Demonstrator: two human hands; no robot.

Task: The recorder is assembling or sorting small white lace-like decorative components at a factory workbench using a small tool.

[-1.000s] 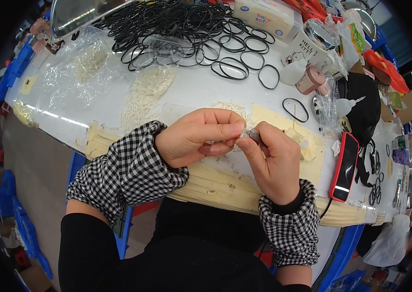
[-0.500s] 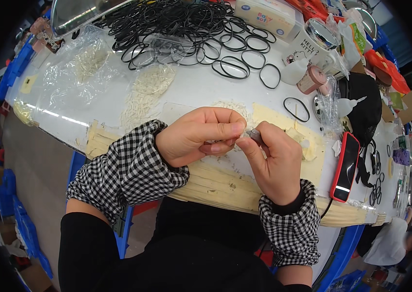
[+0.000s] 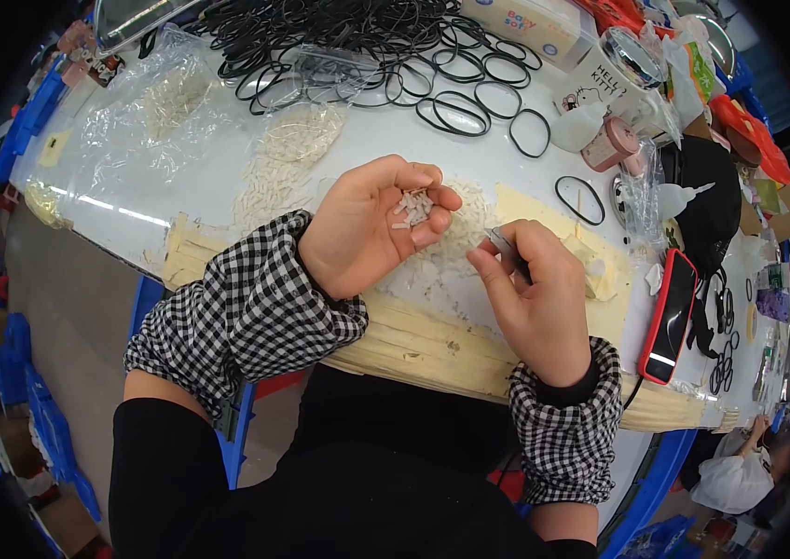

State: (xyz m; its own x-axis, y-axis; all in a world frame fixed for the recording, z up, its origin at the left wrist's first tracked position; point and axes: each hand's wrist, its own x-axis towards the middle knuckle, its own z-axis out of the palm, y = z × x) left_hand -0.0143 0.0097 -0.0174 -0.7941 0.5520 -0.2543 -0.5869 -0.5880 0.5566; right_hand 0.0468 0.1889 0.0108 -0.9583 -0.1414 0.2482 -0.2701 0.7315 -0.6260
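My left hand [image 3: 348, 233] is turned palm up and cupped, its fingers curled around several small white plastic-looking pieces [image 3: 412, 209]. Just right of it, my right hand [image 3: 544, 307] pinches a small grey metal tool [image 3: 504, 244] between thumb and forefinger; most of the tool is hidden in the fist, so its exact kind is unclear. Beneath and between the hands lies a loose heap of the same white pieces [image 3: 455, 250]. Another heap [image 3: 269, 186] spills from a clear plastic bag [image 3: 300, 132] beyond my left wrist.
Black rubber rings [image 3: 320, 37] are piled at the back, some scattered rightward. A yellow sheet [image 3: 539, 207] lies beside my right hand, with a red-cased phone [image 3: 670, 317] farther right. Cups, a squeeze bottle [image 3: 572, 129] and bags crowd the right. Tape [image 3: 413, 349] covers the front edge.
The hands, together half a second ago, have drawn apart. My left hand has turned and loosened, showing the white pieces in its palm. The right has shifted slightly right, still gripping the tool.
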